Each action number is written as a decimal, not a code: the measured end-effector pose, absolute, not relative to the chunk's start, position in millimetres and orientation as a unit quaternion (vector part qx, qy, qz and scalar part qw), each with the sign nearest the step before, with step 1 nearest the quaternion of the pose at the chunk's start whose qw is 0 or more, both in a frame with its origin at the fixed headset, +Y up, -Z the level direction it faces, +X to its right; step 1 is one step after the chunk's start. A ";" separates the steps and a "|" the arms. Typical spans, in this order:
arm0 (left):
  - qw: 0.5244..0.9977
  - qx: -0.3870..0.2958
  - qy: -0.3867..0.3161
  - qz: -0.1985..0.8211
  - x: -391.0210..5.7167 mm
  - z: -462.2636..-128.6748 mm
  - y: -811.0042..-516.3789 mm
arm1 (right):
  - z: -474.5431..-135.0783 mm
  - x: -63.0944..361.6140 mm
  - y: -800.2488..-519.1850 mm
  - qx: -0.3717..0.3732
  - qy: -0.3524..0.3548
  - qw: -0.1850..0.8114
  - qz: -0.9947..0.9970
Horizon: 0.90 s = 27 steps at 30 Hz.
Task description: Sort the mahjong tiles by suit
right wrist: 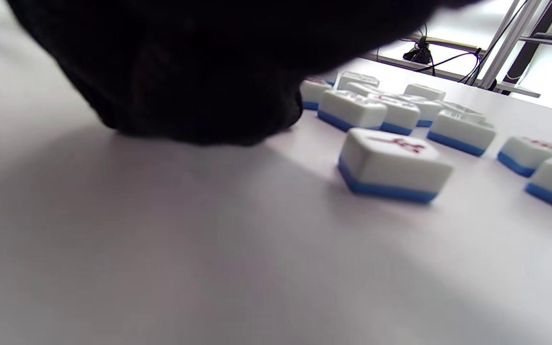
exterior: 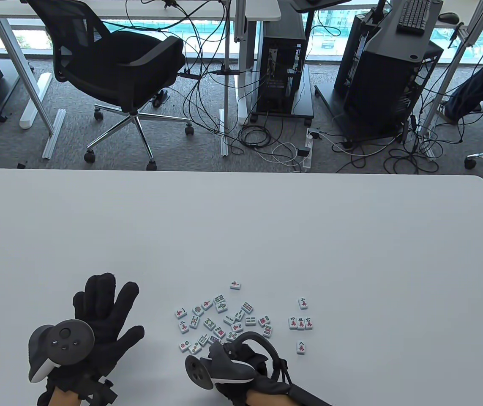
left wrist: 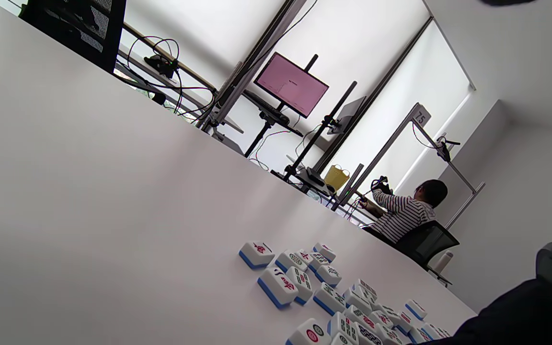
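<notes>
Left hand in its black sensor glove (exterior: 102, 313) lies flat on the white table (exterior: 266, 237), fingers spread wide, holding nothing. Just right of it, the loose scatter of white, blue-backed mahjong tiles (exterior: 224, 321), face up. Gloved right hand (exterior: 241, 368) sits at the scatter's near edge, fingers hidden; its grip I cannot tell. Further right, a small group of red-character tiles (exterior: 301, 323).
</notes>
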State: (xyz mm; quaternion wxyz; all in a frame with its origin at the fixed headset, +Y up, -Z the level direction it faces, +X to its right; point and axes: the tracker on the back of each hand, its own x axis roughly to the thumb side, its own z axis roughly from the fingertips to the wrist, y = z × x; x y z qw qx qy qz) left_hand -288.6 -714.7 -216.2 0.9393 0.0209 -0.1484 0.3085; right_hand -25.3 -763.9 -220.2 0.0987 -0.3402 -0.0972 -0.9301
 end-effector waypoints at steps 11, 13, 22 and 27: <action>0.938 0.023 -0.149 0.311 -288.7 -215.8 -714.3 | -245.9 41.4 -709.2 -0.342 0.030 0.005 -0.939; 0.939 0.023 -0.149 0.309 -288.7 -215.7 -714.1 | -252.1 60.6 -702.8 -0.328 0.021 0.018 -0.944; 0.940 0.019 -0.145 0.307 -288.8 -216.1 -714.2 | -257.9 117.1 -740.8 -0.289 -0.063 0.086 -0.951; 0.943 0.013 -0.144 0.301 -287.8 -216.8 -716.1 | -257.0 122.7 -754.8 -0.280 -0.066 0.091 -0.953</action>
